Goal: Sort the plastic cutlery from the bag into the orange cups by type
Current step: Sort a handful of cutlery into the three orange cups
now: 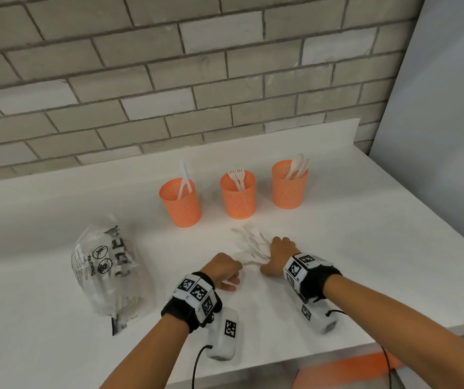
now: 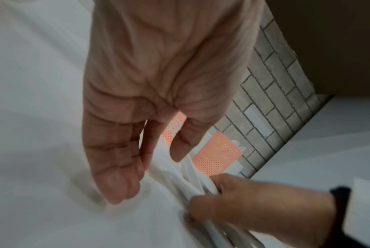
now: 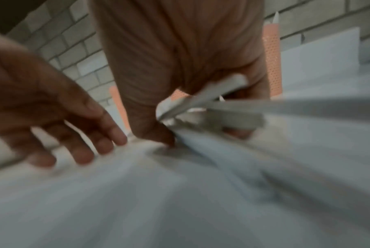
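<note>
nearest to me are the two forearms with their tagged wristbands, and ahead of them my left hand (image 1: 223, 269) sits low on the white counter (image 1: 337, 248), fingers loosely curled and holding nothing that i can make out; the left wrist view shows them fairly straight, tips down by the surface. my right hand (image 1: 278, 255) is on the loose pile of white cutlery (image 1: 251, 242), and the right wrist view has thumb and fingers closed round a fan of handles, several at once, though blur stops me calling which types. the pile lies just in front of the middle cup (image 1: 237, 193), which holds forks; the left cup (image 1: 180, 202) has knives, the right cup (image 1: 289, 184) has spoons. the bag (image 1: 110, 270) lies well off to the left, apparently with more inside. as i read it, the step in hand is separating this handful. to do it well i'd keep the right grip light near the handle ends so the heads splay out, let the left fingers tease out one type at a time, and check each head before lifting. white on white is hard to read, so i'd go slowly. the mesh cups look light; i'd drop pieces in handle first from above rather than nudge a rim.
</note>
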A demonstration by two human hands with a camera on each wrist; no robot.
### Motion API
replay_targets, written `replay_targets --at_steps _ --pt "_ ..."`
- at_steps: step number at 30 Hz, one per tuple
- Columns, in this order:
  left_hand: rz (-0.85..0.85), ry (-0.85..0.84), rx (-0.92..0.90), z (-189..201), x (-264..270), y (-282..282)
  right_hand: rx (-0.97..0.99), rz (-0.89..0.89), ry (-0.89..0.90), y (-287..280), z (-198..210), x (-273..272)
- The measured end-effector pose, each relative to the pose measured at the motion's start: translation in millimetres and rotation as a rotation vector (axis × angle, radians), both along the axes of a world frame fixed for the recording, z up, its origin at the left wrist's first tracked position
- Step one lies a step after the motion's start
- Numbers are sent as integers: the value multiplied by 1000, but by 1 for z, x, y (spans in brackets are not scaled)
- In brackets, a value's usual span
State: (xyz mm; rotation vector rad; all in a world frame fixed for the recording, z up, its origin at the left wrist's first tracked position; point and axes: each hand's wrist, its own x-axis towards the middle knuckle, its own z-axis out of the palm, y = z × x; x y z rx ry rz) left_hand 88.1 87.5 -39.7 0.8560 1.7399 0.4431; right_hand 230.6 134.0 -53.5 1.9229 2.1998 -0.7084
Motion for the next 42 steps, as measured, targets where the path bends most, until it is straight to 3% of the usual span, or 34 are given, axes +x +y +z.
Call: replay_targets --at_steps 7,14,20,34,38,40,42 --pt "138 2 63 0 -9 1 139 150 -25 -8 -9 3" --pt "262 58 274 -8 -17 11 250 225 -39 -10 -16 4" --pt "224 -98 289 -4 -8 10 318 384 -90 -7 -14 0" --pt "300 -291 331 -3 -17 12 219 360 54 0 -4 1" --pt "446 -351 532 24 -18 9 286 283 220 5 13 3" --pt "569 -442 601 32 -21 7 332 175 451 10 26 5" --pt "616 -589 562 35 -19 4 281 17 813 13 45 2"
